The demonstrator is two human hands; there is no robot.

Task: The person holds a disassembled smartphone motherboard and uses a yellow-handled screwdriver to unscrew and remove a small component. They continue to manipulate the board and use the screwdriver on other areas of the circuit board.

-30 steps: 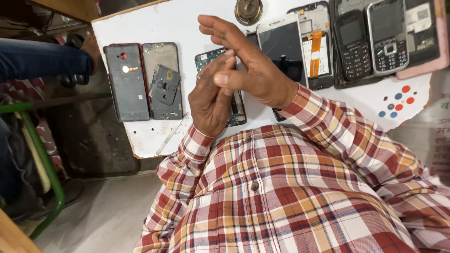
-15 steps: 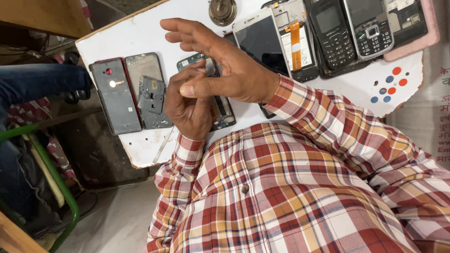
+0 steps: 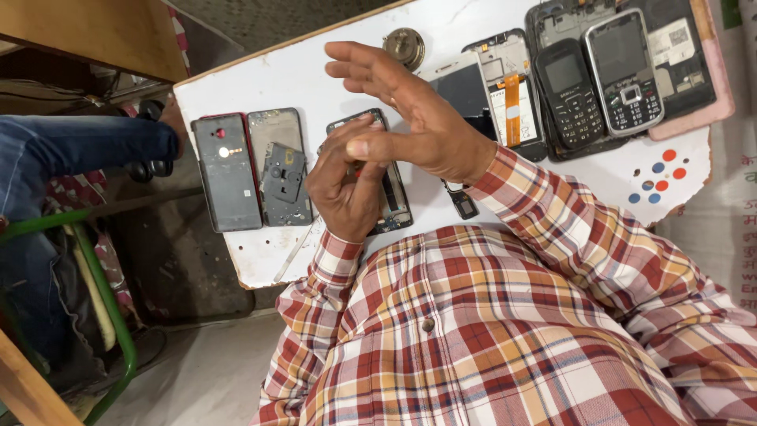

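An opened dark phone [image 3: 392, 197] lies on the white board [image 3: 315, 87] in front of me. My left hand [image 3: 343, 189] is curled over it, fingertips bunched together. My right hand [image 3: 414, 118] hovers just above, fingers spread and pointing left, its thumb pressed against my left fingertips. Anything pinched between them is too small to see. Both sleeves are red and white plaid.
Left of the hands lie a dark phone back [image 3: 227, 173] and a grey phone frame [image 3: 282, 166]. Behind are a round metal piece [image 3: 404, 47], a stripped phone with an orange strip [image 3: 511, 95], two keypad phones [image 3: 569, 87], and a small black part [image 3: 464, 207]. Another person's blue-trousered leg [image 3: 79, 150] is at left.
My hands have come down from a raised pinch to just over the opened phone. My right fingers stay spread. The view has shifted a little.
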